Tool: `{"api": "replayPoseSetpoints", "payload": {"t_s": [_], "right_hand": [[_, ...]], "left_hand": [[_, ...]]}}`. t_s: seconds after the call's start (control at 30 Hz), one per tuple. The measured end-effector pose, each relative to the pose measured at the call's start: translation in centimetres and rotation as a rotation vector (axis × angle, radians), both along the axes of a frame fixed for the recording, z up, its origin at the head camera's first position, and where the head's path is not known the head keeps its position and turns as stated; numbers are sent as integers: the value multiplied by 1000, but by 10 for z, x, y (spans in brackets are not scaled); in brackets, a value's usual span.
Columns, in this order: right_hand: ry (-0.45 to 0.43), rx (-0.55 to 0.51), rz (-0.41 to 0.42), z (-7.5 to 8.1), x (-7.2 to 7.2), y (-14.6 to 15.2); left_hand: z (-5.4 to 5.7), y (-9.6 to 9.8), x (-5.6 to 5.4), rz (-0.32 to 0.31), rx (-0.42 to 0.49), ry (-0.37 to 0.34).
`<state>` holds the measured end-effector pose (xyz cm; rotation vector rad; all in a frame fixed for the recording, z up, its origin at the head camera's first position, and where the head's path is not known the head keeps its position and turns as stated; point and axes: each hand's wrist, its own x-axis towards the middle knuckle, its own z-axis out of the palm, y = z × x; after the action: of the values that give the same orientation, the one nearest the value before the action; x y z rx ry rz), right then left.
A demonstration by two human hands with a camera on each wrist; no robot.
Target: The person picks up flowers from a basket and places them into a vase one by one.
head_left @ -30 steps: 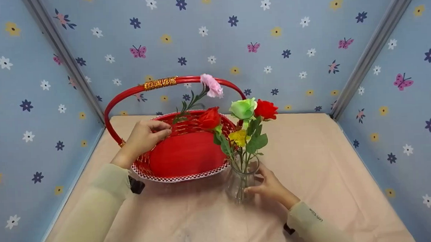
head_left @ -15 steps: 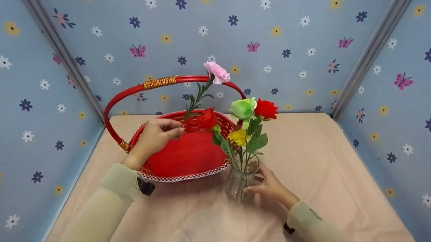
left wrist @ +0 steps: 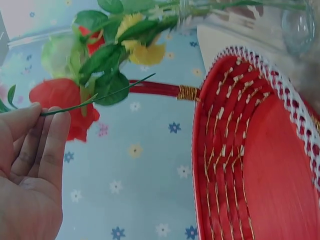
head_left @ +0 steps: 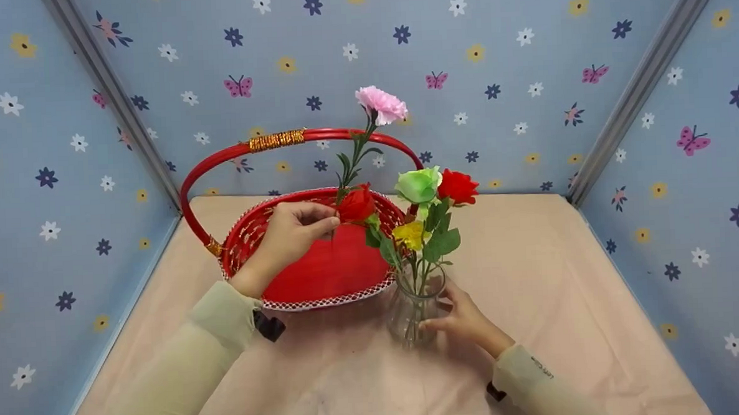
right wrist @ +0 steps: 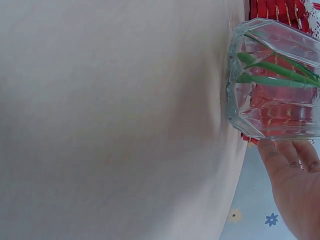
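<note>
My left hand (head_left: 291, 241) pinches the thin green stem (left wrist: 124, 91) of a pink carnation (head_left: 382, 105) between thumb and fingertips, over the basket. The bloom stands high, level with the basket's handle or above it. My right hand (head_left: 468, 323) grips the side of a clear glass vase (head_left: 405, 321), thumb in front and other fingers behind. From the vase rise a green rose (head_left: 418, 185), two red roses, one at the right (head_left: 458, 187) and one at the left (head_left: 357, 203), and a yellow flower (head_left: 410, 235). The left red rose is right by my left fingertips. Several stems (right wrist: 280, 75) stand inside the glass.
Behind and left of the vase stands a red woven basket (head_left: 322, 272) with white lace trim and a tall arched handle (head_left: 335, 134). A pinkish cloth (head_left: 534, 275) covers the table. Flower-patterned blue walls (head_left: 500, 58) enclose the back and sides.
My left hand has moved right, carrying the carnation up and right toward the flowers in the vase. The right hand and the vase have stayed in place.
</note>
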<state>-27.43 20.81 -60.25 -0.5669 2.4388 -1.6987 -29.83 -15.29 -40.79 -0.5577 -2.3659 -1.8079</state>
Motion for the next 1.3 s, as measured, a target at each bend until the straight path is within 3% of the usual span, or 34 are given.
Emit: {"api": "replayPoseSetpoints", "payload": {"t_s": [0.3,0.73,1.03,1.3], "right_hand": [[-2,6,-4,2,0,1],[17,7,-4,0,0,0],[4,-8,0,-2,1,1],[-4,12,-19,0,2,1]], "left_hand": [[3,26,5,17,113,-12],[7,68,18,74,164,8],[-3,101,26,92,171,101],[-24,122,34,109,147,142]]}}
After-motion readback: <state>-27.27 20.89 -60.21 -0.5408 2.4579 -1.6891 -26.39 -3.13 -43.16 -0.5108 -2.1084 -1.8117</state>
